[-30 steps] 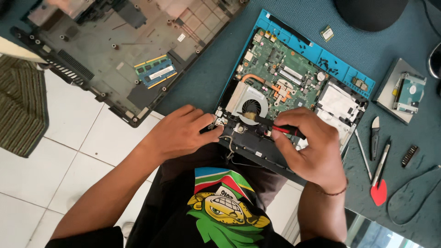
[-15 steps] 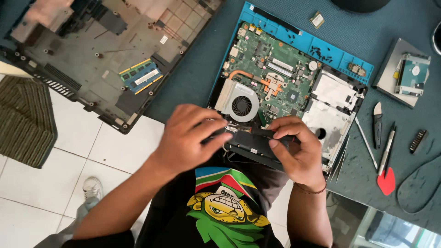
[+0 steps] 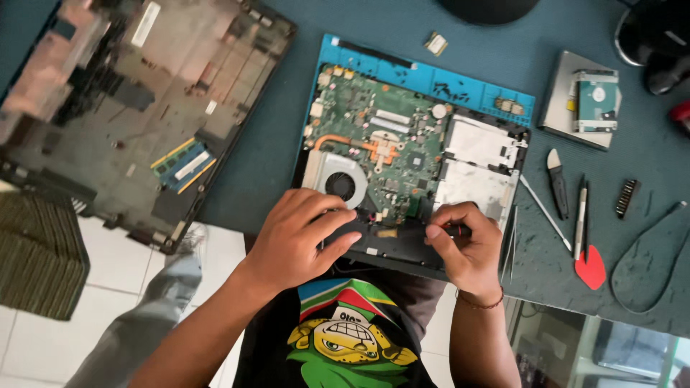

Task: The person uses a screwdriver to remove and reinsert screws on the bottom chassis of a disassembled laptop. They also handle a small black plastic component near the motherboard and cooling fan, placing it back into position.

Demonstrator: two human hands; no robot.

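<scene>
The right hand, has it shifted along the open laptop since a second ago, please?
Yes. The right hand has slid toward the laptop's near edge: earlier it covered the board beside the cooling fan; now it sits below the silver plates, farther from the fan.

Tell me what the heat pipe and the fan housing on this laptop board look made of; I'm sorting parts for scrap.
Heat pipe: likely copper, going by its orange, dull metallic look. Fan housing: seemingly aluminium or steel sheet, pale silver and matte; the rotor looks like black plastic.
</scene>
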